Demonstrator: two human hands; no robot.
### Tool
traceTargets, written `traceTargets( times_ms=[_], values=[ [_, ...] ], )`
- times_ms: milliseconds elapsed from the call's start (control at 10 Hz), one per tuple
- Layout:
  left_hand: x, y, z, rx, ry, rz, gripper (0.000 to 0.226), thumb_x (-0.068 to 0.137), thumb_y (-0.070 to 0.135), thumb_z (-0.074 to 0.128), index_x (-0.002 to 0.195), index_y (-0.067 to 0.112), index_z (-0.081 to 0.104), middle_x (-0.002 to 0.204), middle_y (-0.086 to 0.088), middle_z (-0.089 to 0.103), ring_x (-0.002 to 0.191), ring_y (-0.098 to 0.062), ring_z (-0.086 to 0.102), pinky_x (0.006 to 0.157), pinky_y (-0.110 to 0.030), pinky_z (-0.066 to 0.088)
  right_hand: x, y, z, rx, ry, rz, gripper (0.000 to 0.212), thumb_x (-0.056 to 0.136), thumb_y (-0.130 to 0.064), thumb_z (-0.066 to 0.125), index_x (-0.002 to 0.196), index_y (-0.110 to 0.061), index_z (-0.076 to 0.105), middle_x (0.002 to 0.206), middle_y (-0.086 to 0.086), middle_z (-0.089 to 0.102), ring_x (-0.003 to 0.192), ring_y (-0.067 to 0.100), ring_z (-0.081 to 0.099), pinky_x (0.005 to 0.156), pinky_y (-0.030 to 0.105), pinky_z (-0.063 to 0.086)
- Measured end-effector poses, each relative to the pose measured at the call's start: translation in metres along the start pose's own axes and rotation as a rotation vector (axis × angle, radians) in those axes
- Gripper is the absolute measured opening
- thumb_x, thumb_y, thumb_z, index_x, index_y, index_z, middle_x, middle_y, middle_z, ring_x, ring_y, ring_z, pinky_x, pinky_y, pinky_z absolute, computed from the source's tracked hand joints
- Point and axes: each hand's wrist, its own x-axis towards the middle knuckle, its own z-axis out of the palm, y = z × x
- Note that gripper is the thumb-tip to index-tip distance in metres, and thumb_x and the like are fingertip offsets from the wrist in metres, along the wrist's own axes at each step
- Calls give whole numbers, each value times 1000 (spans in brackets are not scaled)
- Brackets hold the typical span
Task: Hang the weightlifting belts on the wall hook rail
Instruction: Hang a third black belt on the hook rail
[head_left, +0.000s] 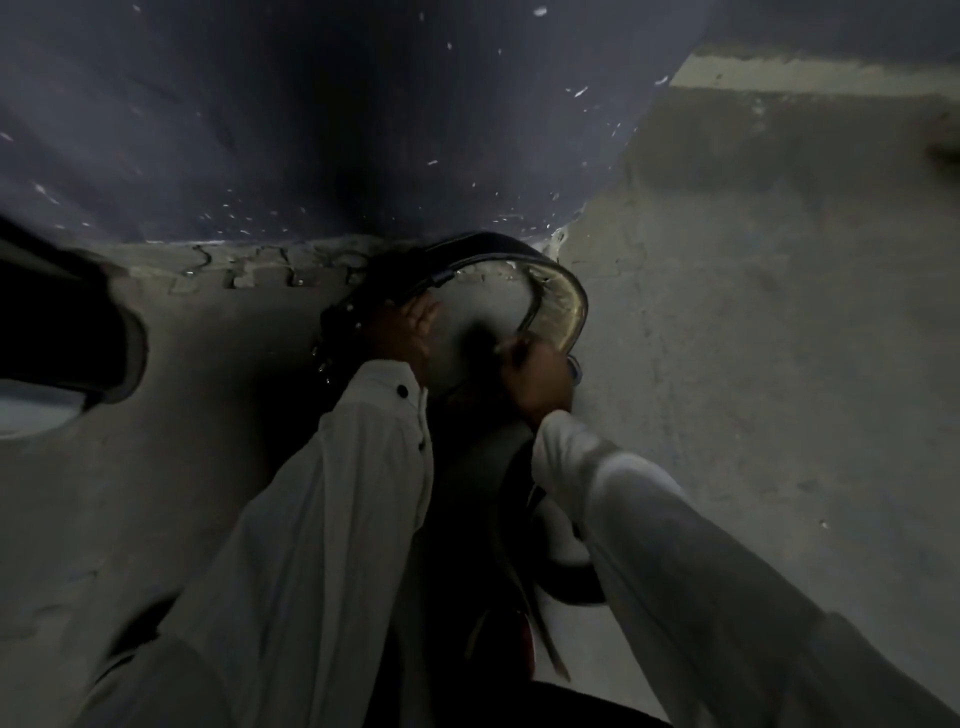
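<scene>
A dark weightlifting belt (558, 304) with a pale inner lining arcs against the grey wall, curving from my left hand up and over to my right hand. My left hand (402, 332) grips the belt's left end, where metal studs or buckle parts glint. My right hand (535, 376) is closed around the belt's right side, just below the pale curve. Both arms are in white sleeves. Another dark belt (566, 587) hangs lower, between my arms. The hook rail is hidden behind the belts and hands; I cannot make it out in the dim light.
A rough grey plastered wall (753, 312) fills the view, with a dark blue painted area (311, 130) above a cracked edge. A dark rounded object (78, 338) juts in at the left. The scene is dim and blurred.
</scene>
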Motion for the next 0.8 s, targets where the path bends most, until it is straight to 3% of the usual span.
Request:
traceTargets(
  times_ms=[100,200,300,400,500,600,700,800],
  values=[
    [-30,1,29,198,325,104,48,104,11,2,133,-10,34,161,-11,18,149,-26,27,121,-32,23,-14,-53,-38,8,242,-203,26,94,-27,45,107,-13,63,111,16,65,106,33,61,83,37,45],
    [-79,-4,63,272,323,94,45,107,8,18,148,-8,25,157,-24,26,141,-38,35,109,-39,38,-29,-91,-69,-187,194,-378,43,89,-31,43,125,-15,59,127,15,59,118,37,53,96,47,45],
    [-131,-8,82,459,103,-86,41,105,19,23,133,-3,45,147,-23,38,141,-41,36,116,-42,35,-57,-128,-111,-341,-124,-339,51,96,-31,53,146,-25,44,148,10,48,139,34,41,116,56,26],
    [-192,2,130,349,189,-128,35,109,22,20,119,8,51,141,-31,45,119,-44,50,116,-53,30,-80,-142,-149,-324,-287,-248,43,97,-35,56,139,-31,53,142,8,57,132,32,50,115,55,31],
    [-239,21,163,388,145,-150,39,107,32,32,130,8,52,146,-24,46,117,-36,53,102,-51,45,-120,-151,-192,60,-333,-184,33,92,-12,64,125,-16,65,119,4,67,115,23,62,99,21,48],
    [-299,58,208,473,169,-81,51,102,43,42,140,11,48,135,-17,59,101,-29,66,78,-42,57,-164,-166,-231,260,-364,-178,32,90,7,63,122,5,61,112,6,59,105,18,56,93,19,45],
    [-350,99,252,611,163,0,46,102,42,44,138,14,52,133,-13,62,92,-20,68,57,-32,59,-217,-203,-281,275,-414,-223,13,91,8,62,97,-3,63,94,7,60,86,3,60,86,22,47],
    [-405,141,297,743,112,77,37,101,34,50,133,17,53,130,-13,64,89,-22,69,59,-34,60,-258,-246,-333,277,-486,-303,31,93,12,56,73,-12,52,71,-3,49,51,-11,52,61,9,41]
  ],
)
